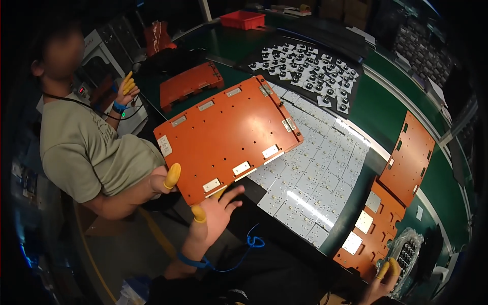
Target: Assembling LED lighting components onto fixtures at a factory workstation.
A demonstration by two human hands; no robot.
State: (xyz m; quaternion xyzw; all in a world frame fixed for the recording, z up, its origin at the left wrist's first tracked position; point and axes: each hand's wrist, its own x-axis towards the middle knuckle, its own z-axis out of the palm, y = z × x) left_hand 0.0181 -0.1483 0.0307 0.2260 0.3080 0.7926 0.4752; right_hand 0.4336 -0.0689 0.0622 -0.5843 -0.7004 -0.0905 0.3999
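Note:
A large orange fixture plate [229, 137] with small metal tabs is held tilted at its near left corner by a co-worker's hand [172, 177]. My left hand [216, 216] is at that plate's near edge, fingers spread; the yellow-cotted index fingertip is partly hidden by the edge. Whether it bears weight is unclear. At the lower right, my right hand [382, 288] has its yellow-cotted fingers close together, beside a clear plastic bag [406, 259] of small black parts and an open orange fixture [391, 218]. White square plates [363, 222] lie in that fixture; what my fingers pinch is hidden.
White circuit panels [310, 168] cover the middle of the green table. Beyond them, a black mat [274, 44] bears many white pieces with black lenses. Another orange fixture [190, 84] and a red bin [242, 20] lie farther back. A co-worker [96, 147] stands at left.

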